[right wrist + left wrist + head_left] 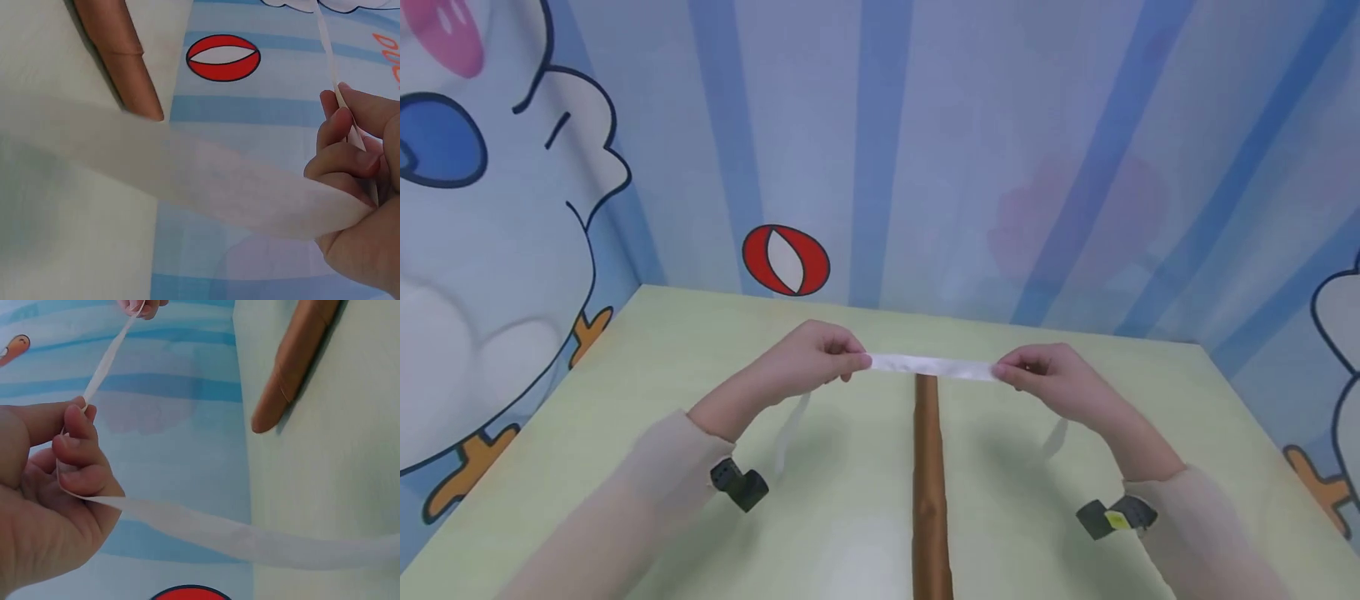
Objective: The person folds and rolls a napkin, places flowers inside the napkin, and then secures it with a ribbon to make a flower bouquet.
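A white ribbon (pixel 932 367) is stretched nearly level between my two hands. My left hand (pixel 805 358) pinches it between thumb and fingers, and its loose end (pixel 250 544) trails down from the palm. On the other side my right hand (pixel 1060 379) pinches the ribbon the same way; that tail (pixel 219 181) hangs out below the little finger. Beneath the ribbon a brown stick (pixel 929 492) lies lengthwise on the table, its far end just under the band in the head view.
The pale green table (pixel 700 333) meets a blue striped backdrop (pixel 947 167) at its far edge. Cartoon figures and a red-and-white ball (pixel 786 260) are printed on the backdrop. Small dark cameras (pixel 739 484) sit on both wrists.
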`<state>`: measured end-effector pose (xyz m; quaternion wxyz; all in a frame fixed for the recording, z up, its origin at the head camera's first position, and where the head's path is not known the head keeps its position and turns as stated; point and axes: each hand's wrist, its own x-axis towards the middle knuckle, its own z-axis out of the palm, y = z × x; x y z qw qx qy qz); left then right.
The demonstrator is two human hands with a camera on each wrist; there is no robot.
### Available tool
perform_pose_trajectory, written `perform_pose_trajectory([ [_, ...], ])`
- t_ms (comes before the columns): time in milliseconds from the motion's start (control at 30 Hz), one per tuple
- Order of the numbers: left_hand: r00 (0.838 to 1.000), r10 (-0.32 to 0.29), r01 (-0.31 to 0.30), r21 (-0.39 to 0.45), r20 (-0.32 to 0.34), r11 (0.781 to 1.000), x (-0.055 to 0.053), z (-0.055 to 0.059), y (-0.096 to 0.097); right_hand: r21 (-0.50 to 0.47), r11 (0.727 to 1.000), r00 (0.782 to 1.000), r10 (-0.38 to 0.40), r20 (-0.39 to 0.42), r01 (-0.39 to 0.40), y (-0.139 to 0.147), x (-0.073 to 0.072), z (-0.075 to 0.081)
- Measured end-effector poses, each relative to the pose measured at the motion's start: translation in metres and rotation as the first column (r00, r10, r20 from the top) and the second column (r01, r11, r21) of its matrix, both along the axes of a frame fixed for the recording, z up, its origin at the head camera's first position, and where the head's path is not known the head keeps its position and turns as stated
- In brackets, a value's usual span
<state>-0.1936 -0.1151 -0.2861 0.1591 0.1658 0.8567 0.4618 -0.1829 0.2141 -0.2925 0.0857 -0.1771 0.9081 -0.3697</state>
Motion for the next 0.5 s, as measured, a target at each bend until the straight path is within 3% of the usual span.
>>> perform_pose_trajectory([
  [267, 0.998, 0.064, -0.065, -0.036, -0.013, 0.997, -0.039, -0.033, 0.017, -0.011, 0.999, 0.996, -0.052, 0.070, 0.053, 0.005, -0.039, -0.031],
  [500, 0.991, 0.136, -0.136, -0.076, 0.005, 0.988, -0.070, -0.064, 0.022, -0.016, 0.992, 0.980, -0.121, 0.156, 0.125, 0.003, -0.075, -0.063],
])
